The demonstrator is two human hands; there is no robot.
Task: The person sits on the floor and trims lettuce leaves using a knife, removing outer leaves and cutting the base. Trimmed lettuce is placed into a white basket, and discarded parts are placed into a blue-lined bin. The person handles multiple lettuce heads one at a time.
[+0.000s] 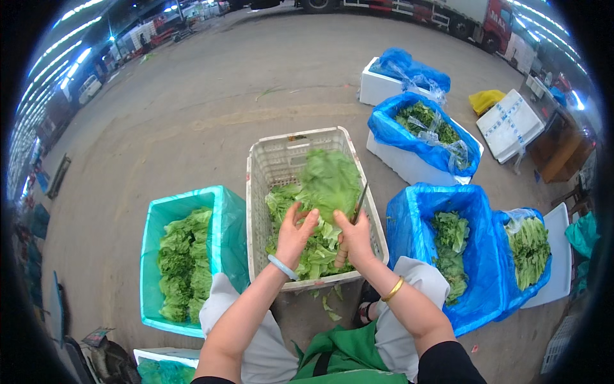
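My right hand (pixel 355 242) grips a knife with a wooden handle (pixel 341 255), blade pointing up, and its thumb is against a slightly blurred green lettuce head (pixel 327 176). My left hand (pixel 295 233), with a pale bangle at the wrist, is open just below and left of that lettuce, fingers curved and apart. Both are over a white slatted plastic crate (pixel 262 152) holding loose lettuce leaves (pixel 281 200). A turquoise-lined box of lettuce (pixel 150 269) stands left of the crate; a blue-lined box of greens (pixel 480 256) stands to the right.
More boxes of greens (pixel 409 157) (pixel 537 281) are at right, with a closed blue-wrapped one (pixel 393 86) behind, white lids (pixel 508 128) and a yellow sack (pixel 483 101). Another box (pixel 163 365) is at lower left. A red truck (pixel 495 22) stands across the concrete floor (pixel 160 109).
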